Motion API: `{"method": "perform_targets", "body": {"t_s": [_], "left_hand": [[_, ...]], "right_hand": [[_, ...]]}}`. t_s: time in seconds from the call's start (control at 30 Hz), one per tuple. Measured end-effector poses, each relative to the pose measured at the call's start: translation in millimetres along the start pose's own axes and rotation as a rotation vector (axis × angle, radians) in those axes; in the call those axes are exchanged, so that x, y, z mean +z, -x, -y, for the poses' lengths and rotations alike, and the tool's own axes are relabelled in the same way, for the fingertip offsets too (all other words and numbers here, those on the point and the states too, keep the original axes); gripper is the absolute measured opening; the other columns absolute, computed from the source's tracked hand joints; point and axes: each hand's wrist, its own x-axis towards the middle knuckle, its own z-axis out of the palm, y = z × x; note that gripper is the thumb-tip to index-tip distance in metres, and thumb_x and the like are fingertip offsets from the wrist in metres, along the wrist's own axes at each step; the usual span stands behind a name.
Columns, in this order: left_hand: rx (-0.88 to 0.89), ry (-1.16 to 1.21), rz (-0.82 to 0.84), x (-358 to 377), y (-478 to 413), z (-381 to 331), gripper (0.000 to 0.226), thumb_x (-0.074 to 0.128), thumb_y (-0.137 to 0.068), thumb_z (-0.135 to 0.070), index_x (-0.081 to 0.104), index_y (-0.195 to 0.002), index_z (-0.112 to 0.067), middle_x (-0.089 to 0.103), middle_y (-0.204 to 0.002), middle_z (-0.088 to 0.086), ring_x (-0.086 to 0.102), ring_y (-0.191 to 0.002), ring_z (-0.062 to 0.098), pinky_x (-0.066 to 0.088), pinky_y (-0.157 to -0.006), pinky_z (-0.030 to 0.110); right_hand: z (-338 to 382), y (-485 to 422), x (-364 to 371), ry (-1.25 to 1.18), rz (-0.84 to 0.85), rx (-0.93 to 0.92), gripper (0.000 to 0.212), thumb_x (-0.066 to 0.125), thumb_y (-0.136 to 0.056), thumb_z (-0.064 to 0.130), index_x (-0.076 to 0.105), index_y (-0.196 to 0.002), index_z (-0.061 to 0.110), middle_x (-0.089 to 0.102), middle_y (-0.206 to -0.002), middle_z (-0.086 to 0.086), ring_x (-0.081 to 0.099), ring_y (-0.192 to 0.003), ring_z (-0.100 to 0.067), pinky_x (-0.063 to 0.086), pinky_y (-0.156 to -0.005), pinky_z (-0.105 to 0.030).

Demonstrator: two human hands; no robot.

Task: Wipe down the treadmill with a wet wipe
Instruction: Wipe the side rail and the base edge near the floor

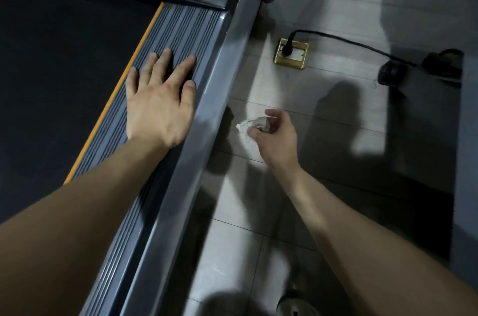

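Our left hand (160,106) lies flat with fingers spread on the treadmill's (51,69) ribbed side rail (186,30), holding nothing. Our right hand (276,137) hangs over the tiled floor (297,93), off the machine, its fingers curled round the crumpled wet wipe (245,128), whose loose end pokes out toward nine o'clock. The rail and the smooth grey outer frame (225,77) beside it run long from seven o'clock to one o'clock. From the wipe hand the frame sits near, at about nine to ten o'clock. We judge the right hand must cross that way, then stroke along the rail's length; the left hand is nearer but has no wipe.
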Motion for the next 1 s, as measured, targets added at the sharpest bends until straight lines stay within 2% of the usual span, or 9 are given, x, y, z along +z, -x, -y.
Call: {"method": "perform_targets", "body": {"t_s": [0.1,0.23,0.37,0.47,0.53,0.67,0.8,0.87,1.0], "left_hand": [[0.013,0.006,0.021,-3,1,-2,0.055,0.023,-0.111,-0.051,0.025,-0.166,-0.045,0.018,-0.178,0.000,0.004,-0.165,0.019,0.001,-0.133,0.053],[0.030,-0.024,0.002,-6,-1,2,0.055,0.027,-0.109,-0.052,0.035,-0.162,-0.043,0.031,-0.172,0.001,0.018,-0.162,0.024,0.011,-0.131,0.054],[-0.017,-0.021,-0.107,-15,-39,-11,0.046,0.032,-0.107,-0.048,0.063,-0.137,-0.032,0.055,-0.130,0.009,0.049,-0.127,0.036,0.035,-0.112,0.053],[0.039,-0.075,-0.093,-2,-73,-28,0.048,0.033,-0.108,-0.045,0.054,-0.149,-0.030,0.051,-0.148,0.008,0.044,-0.140,0.034,0.032,-0.119,0.053],[0.095,-0.088,-0.066,10,-81,-30,0.052,0.032,-0.109,-0.045,0.045,-0.158,-0.032,0.042,-0.163,0.005,0.036,-0.151,0.030,0.025,-0.125,0.054],[0.079,-0.045,-0.050,12,-82,-27,0.054,0.031,-0.110,-0.045,0.039,-0.162,-0.035,0.037,-0.168,0.000,0.033,-0.155,0.026,0.022,-0.127,0.053],[0.073,-0.031,-0.043,12,-82,-26,0.053,0.032,-0.110,-0.045,0.039,-0.162,-0.037,0.036,-0.168,-0.003,0.033,-0.155,0.023,0.021,-0.128,0.051],[0.068,-0.023,-0.045,12,-81,-25,0.053,0.034,-0.109,-0.044,0.040,-0.161,-0.038,0.036,-0.168,-0.005,0.032,-0.155,0.022,0.020,-0.128,0.049],[0.060,-0.002,-0.034,12,-82,-23,0.052,0.035,-0.109,-0.044,0.041,-0.161,-0.038,0.036,-0.168,-0.006,0.032,-0.155,0.021,0.020,-0.128,0.051]], "right_hand": [[14,-14,-1,0.024,0.051,-0.017,0.025,0.087,-0.076,0.010,0.073,-0.090,0.026,0.076,-0.084,0.010,0.073,-0.083,-0.012,0.057,-0.080,-0.029],[35,-41,8,0.061,0.155,-0.066,0.027,0.082,-0.084,0.005,0.077,-0.096,0.028,0.078,-0.090,0.008,0.074,-0.089,-0.013,0.056,-0.086,-0.029],[56,-73,36,-0.095,0.098,-0.087,0.027,0.079,-0.090,0.010,0.078,-0.108,0.030,0.079,-0.102,0.005,0.076,-0.099,-0.019,0.061,-0.096,-0.039],[52,-75,55,-0.139,0.015,-0.045,0.047,0.081,-0.089,0.007,0.068,-0.129,0.026,0.074,-0.117,0.002,0.072,-0.103,-0.014,0.059,-0.094,-0.025],[46,-67,58,-0.044,-0.074,-0.156,0.041,0.084,-0.087,0.008,0.066,-0.121,0.022,0.072,-0.108,0.005,0.070,-0.096,-0.012,0.056,-0.082,-0.024],[37,-55,72,-0.055,-0.097,-0.417,0.028,0.073,-0.088,0.005,0.076,-0.109,0.024,0.074,-0.107,0.005,0.071,-0.101,-0.018,0.057,-0.092,-0.040],[49,-70,90,-0.145,-0.124,-0.536,0.037,0.063,-0.087,-0.011,0.079,-0.110,0.013,0.071,-0.110,-0.005,0.069,-0.103,-0.019,0.053,-0.093,-0.022],[61,-127,99,-0.112,-0.219,-0.477,0.034,0.066,-0.089,-0.009,0.080,-0.109,0.016,0.068,-0.105,-0.001,0.065,-0.091,-0.015,0.046,-0.086,-0.013],[66,-217,109,-0.090,-0.232,-0.098,0.025,0.067,-0.096,0.005,0.080,-0.112,0.021,0.074,-0.105,0.001,0.065,-0.092,-0.014,0.052,-0.081,-0.021]]}}
